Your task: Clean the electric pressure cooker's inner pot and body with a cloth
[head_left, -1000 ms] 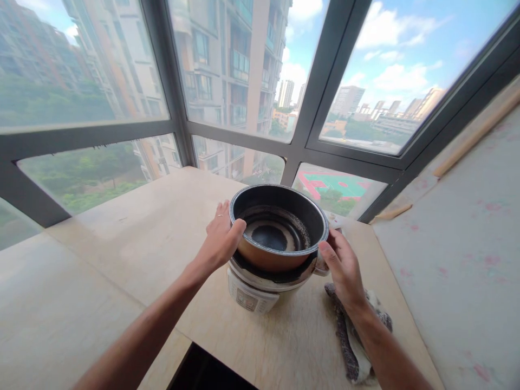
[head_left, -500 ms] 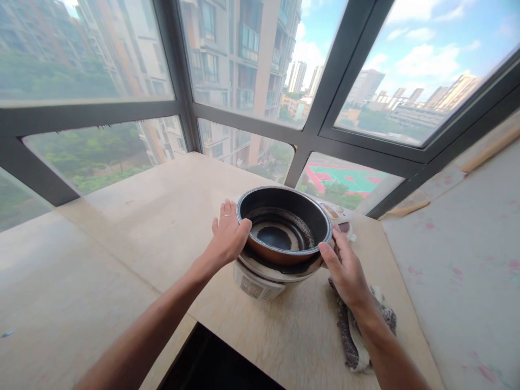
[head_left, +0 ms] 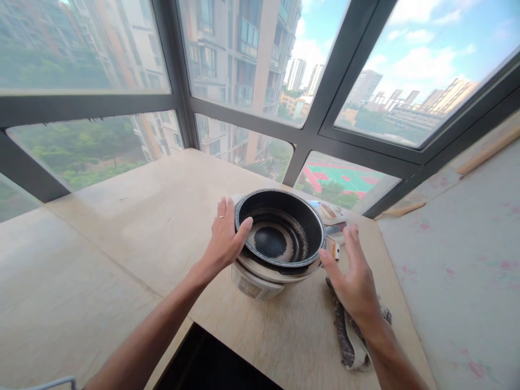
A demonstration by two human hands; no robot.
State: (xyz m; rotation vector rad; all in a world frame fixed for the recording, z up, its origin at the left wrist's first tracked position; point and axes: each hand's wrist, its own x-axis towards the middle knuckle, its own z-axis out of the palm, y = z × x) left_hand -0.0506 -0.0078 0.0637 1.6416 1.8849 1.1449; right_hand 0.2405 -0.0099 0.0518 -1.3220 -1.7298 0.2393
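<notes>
A dark inner pot with a copper-coloured outside and a whitish ring on its bottom sits inside a white rice cooker on a pale wooden table. My left hand rests against the pot's left rim, thumb over the edge, a ring on one finger. My right hand hovers just off the pot's right side, fingers spread and holding nothing. The cooker's opened lid shows behind the pot.
A mottled grey cloth lies on the table under my right wrist. Dark window frames close off the far side. A pale patterned surface rises on the right. A dark gap opens at the table's near edge.
The pot has sunk from a raised, tilted position down into the cooker. My right hand has let go of the rim and opened. My left hand stays on the rim.
</notes>
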